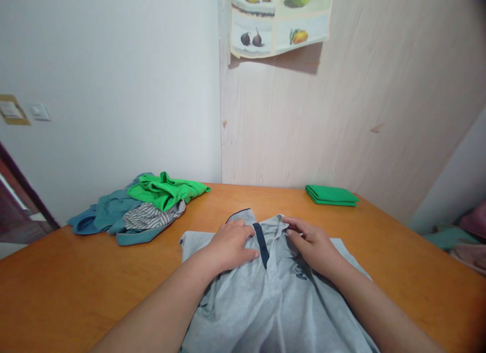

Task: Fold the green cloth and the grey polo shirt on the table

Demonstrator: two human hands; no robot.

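Observation:
A grey polo shirt (273, 302) with a dark navy placket lies face up on the orange wooden table (56, 287), its collar pointing away from me. My left hand (230, 244) rests flat on the shirt just left of the placket, fingers stretched toward the collar. My right hand (313, 244) lies on the right side of the collar, its fingers extended and touching the collar's edge. Neither hand has anything wrapped in it.
A loose heap of clothes (132, 211), with teal, striped grey and bright green pieces, sits at the back left of the table. A folded green garment (331, 195) lies at the back right by the wooden wall panel. A fruit poster (279, 19) hangs above.

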